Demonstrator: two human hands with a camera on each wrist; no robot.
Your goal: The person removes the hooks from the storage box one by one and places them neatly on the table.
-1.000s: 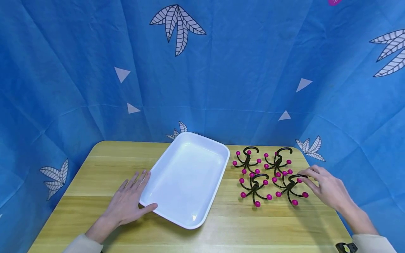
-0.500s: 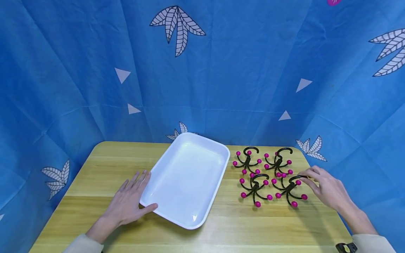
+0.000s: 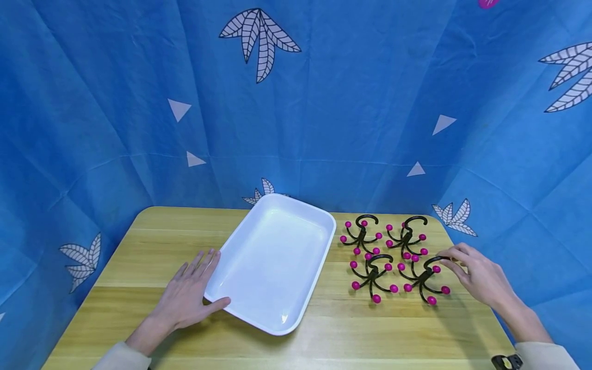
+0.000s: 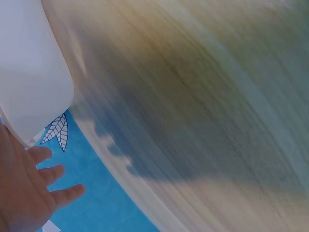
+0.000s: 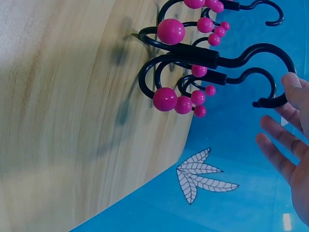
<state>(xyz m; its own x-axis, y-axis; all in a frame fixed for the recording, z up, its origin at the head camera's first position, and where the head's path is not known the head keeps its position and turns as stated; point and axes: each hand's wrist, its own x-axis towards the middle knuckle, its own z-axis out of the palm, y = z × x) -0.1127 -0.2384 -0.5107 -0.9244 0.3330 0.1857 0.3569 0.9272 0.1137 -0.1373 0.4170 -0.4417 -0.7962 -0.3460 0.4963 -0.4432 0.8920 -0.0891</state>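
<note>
At the white tray's (image 3: pixel 268 262) near left side, my left hand (image 3: pixel 185 293) lies with fingers straight, its thumb reaching over the rim. The left wrist view shows fingers of that hand (image 4: pixel 29 183) beside the tray. My right hand (image 3: pixel 476 272) pinches the curved top of a black hanging hook (image 3: pixel 423 277), whose several bent arms end in pink balls. In the right wrist view, thumb and fingers meet at the bend of this hook (image 5: pixel 263 48). Matching hooks stand close by: one to its left (image 3: pixel 372 275), two behind, at left (image 3: pixel 362 234) and at right (image 3: pixel 407 235).
A wooden table (image 3: pixel 370 334) carries the tray and the hooks, which stand to the right of the tray. Behind and at both sides hangs a blue cloth (image 3: pixel 324 103) printed with leaves and triangles, close to the table's far edge.
The hook in my right hand has shifted slightly toward the table's near side, its pink balls a little lower in view. My left hand, the tray and the other hooks have stayed put.
</note>
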